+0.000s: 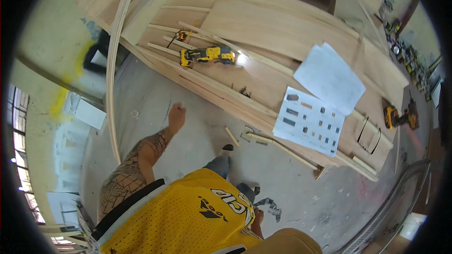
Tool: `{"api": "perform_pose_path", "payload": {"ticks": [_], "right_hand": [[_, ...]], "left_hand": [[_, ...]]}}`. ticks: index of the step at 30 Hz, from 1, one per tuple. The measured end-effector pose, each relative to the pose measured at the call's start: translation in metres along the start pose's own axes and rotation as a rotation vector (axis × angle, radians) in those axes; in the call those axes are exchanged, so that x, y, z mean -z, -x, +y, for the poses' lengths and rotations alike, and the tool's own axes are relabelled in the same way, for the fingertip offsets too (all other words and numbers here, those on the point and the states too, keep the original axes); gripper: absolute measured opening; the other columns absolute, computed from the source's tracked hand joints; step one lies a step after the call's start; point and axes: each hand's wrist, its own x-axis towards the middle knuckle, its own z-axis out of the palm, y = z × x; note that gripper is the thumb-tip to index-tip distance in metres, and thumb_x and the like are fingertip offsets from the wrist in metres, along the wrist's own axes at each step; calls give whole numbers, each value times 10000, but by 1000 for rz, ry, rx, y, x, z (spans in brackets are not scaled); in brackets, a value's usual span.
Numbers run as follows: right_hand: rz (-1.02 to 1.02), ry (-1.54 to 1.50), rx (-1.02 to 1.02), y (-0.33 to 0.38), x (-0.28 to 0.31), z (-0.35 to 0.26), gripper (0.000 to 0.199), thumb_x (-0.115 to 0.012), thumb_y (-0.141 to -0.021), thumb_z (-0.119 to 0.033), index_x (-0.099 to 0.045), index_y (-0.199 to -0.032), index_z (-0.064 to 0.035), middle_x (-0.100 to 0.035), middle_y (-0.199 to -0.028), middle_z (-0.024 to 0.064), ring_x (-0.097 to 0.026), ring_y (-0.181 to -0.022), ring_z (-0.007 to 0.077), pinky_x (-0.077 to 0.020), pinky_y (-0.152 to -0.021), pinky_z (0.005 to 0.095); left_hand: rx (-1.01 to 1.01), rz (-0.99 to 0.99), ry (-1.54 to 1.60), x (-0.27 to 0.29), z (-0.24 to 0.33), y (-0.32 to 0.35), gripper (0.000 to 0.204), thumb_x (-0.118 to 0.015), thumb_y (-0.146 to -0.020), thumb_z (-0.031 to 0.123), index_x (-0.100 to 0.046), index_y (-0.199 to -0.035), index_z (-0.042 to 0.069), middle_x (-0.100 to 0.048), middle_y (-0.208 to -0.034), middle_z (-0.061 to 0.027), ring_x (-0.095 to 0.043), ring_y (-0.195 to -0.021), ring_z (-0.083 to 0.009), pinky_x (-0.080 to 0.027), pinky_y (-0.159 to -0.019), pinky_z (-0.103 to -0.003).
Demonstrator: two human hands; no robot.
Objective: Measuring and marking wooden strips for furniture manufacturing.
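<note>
My left hand (177, 118) is closed and held above the grey floor, apart from the wooden frame. Whether anything is in its fingers I cannot make out; a thin dark line shows beside it. Low in the view, my right hand (257, 217) is mostly hidden by my yellow jersey, so its fingers do not show. Close to it is a dark, jointed-looking shape (270, 207) of unclear kind. The large wooden frame (207, 91) spreads out in front of me. On it lies a yellow and black cordless power tool (207, 55) with its light shining.
Two paper sheets, one blank (329, 77) and one with printed pictures (308, 122), lie on the frame. Eyeglasses (368, 136) and a cordless drill (400, 115) are at right. A long wooden strip (114, 66) rises at left. Wood scraps (232, 136) lie on the floor.
</note>
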Motion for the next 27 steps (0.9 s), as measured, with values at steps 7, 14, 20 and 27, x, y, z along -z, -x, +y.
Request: {"api": "perform_pose_path", "payload": {"ticks": [7, 14, 20, 27], "right_hand": [[233, 528, 575, -8, 4, -21, 387, -599, -948, -368, -659, -779, -24, -688, -771, 193, -675, -673, 361, -536, -613, 496], [108, -731, -371, -7, -82, -208, 366, -525, -1015, -476, -607, -1023, -119, -589, -684, 71, -551, -543, 209, -458, -481, 360], [-12, 19, 489, 17, -129, -403, 407, -599, -983, -399, -643, -1180, -45, -680, -976, 215, -645, -913, 368, -520, -790, 457], [-77, -287, 476, 88, -113, -562, 495, -632, -974, -384, -626, -1306, -18, -715, -1127, 223, -688, -1061, 358, -547, -902, 440]], "left_hand": [[-267, 149, 155, 72, 63, -255, 448, -698, -897, 176, -582, -1291, -5, -615, -1145, -206, -588, -1065, -360, -482, -954, -458], [-712, 6, 107, 29, 38, -424, 666, -774, -816, 165, -483, -1392, -2, -534, -1335, -255, -513, -1238, -443, -422, -1079, -509], [-617, -227, 185, -2, 12, -472, 504, -750, -878, 150, -564, -1315, -16, -624, -1211, -214, -616, -1129, -393, -486, -1002, -473], [-519, -83, 538, 99, -20, -421, 441, -488, -1038, 235, -519, -1366, -59, -606, -1228, -197, -610, -1102, -326, -492, -985, -428]]}}
